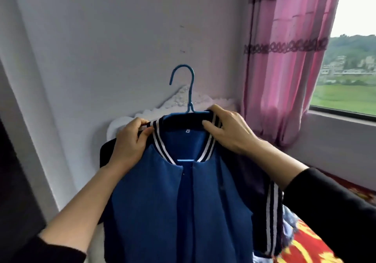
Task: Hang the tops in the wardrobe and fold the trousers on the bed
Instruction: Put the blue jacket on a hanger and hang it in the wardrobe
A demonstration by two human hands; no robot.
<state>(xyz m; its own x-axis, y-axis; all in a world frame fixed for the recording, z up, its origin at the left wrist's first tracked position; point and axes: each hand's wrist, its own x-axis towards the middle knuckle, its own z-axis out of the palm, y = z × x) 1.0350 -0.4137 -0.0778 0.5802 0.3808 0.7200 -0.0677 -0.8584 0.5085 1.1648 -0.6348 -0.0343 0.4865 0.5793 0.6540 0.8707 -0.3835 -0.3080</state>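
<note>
A blue jacket (183, 212) with dark sleeves and a navy-and-white striped collar hangs in front of me on a blue plastic hanger (190, 89), whose hook points up and left. My left hand (130, 142) pinches the collar at the jacket's left shoulder. My right hand (227, 130) grips the collar at the right shoulder, thumb inside the neckline. The jacket's front is open, and the hanger's crossbar shows through the gap. The lower hem is out of frame.
A white wall (112, 39) stands right behind the jacket, with a white headboard (173, 104) at its foot. A pink curtain (284, 59) and a window (350, 69) are on the right. Red patterned bedding (305, 242) with other clothes lies at lower right. A dark edge borders the left.
</note>
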